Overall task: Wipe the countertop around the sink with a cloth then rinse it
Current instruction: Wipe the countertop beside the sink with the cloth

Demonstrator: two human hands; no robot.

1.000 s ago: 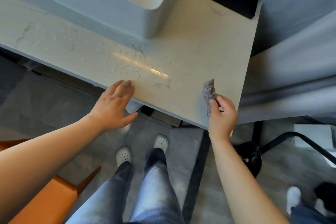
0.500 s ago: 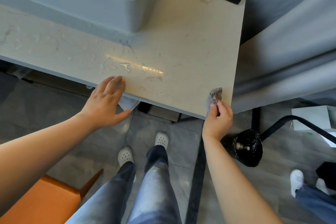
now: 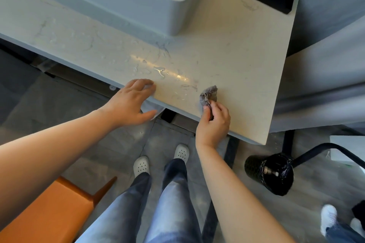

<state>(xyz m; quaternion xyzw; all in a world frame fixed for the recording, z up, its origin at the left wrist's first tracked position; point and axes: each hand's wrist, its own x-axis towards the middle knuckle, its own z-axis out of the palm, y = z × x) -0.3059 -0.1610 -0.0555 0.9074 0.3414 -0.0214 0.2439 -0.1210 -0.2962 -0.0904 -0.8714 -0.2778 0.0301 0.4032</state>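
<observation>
Right hand (image 3: 214, 122) pinches the bunched cloth (image 3: 208, 94) on the countertop (image 3: 237, 55), now shifted leftward from the corner toward the remaining droplets (image 3: 160, 71). The left hand (image 3: 130, 102) rests flat, fingers relaxed, on the front edge. Wiping is judged unfinished.

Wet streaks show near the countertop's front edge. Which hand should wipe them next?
Right. The right hand pinches the cloth just beside the wet streaks on the countertop; the left hand rests open on the front edge, holding nothing.
</observation>
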